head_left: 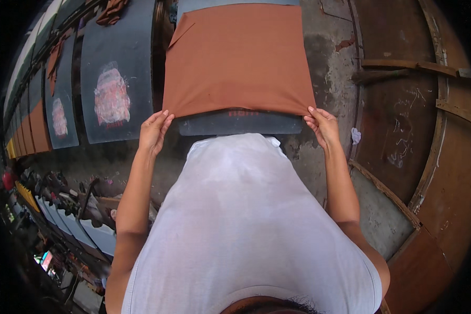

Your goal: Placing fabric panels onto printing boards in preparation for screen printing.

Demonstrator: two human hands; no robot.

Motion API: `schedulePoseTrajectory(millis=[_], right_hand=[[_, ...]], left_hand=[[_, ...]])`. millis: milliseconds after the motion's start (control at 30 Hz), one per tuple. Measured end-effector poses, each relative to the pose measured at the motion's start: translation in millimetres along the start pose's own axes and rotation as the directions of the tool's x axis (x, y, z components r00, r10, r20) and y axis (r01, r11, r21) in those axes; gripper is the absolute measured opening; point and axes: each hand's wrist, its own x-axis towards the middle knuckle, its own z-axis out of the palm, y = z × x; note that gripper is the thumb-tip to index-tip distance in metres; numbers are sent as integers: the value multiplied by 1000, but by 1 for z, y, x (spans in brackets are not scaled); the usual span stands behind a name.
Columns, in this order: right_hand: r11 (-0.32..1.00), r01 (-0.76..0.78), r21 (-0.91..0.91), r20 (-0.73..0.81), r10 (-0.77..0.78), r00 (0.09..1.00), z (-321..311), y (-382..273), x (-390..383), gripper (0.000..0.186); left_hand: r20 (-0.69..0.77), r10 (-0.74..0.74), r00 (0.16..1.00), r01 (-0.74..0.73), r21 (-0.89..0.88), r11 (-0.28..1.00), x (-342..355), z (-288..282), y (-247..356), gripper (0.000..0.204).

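A rust-brown piece of fabric (235, 57) lies spread over a dark grey board (235, 125), whose near end shows below the cloth's edge. My left hand (155, 128) pinches the near left corner of the fabric. The near right corner is pinched between the thumb and fingers of my right hand (322, 124). Between the two hands the near edge is pulled taut and sags slightly in the middle, partly covering a red print on the board. A small crease runs across the fabric at the far left.
More dark boards stand to the left; the nearest board (89, 57) carries a pinkish-white patch. Crumpled brown cloth (112, 11) lies at its far end. Brown fabric (38, 128) covers boards farther left. At right, a brown wooden panel (397, 120) with battens rises beside the concrete floor.
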Motion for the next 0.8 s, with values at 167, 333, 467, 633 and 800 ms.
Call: schedulePoseTrajectory(millis=[167, 333, 467, 633, 800], right_hand=[[998, 8, -70, 3, -8, 1000, -18, 17, -17, 12], [993, -35, -110, -32, 31, 999, -30, 28, -29, 14], [996, -35, -86, -46, 31, 998, -37, 35, -30, 15], [1000, -13, 25, -80, 15, 997, -45, 43, -34, 14], [990, 13, 141, -111, 3, 994, -45, 58, -37, 12]], left_hand=[[14, -30, 999, 28, 104, 994, -20, -18, -11, 18], [17, -169, 986, 162, 209, 965, -30, -25, -22, 19], [27, -245, 969, 227, 298, 927, -30, -30, -26, 17], [92, -308, 947, 298, 104, 949, -32, -34, -30, 15], [19, -147, 989, 128, 395, 910, -40, -35, -38, 18]])
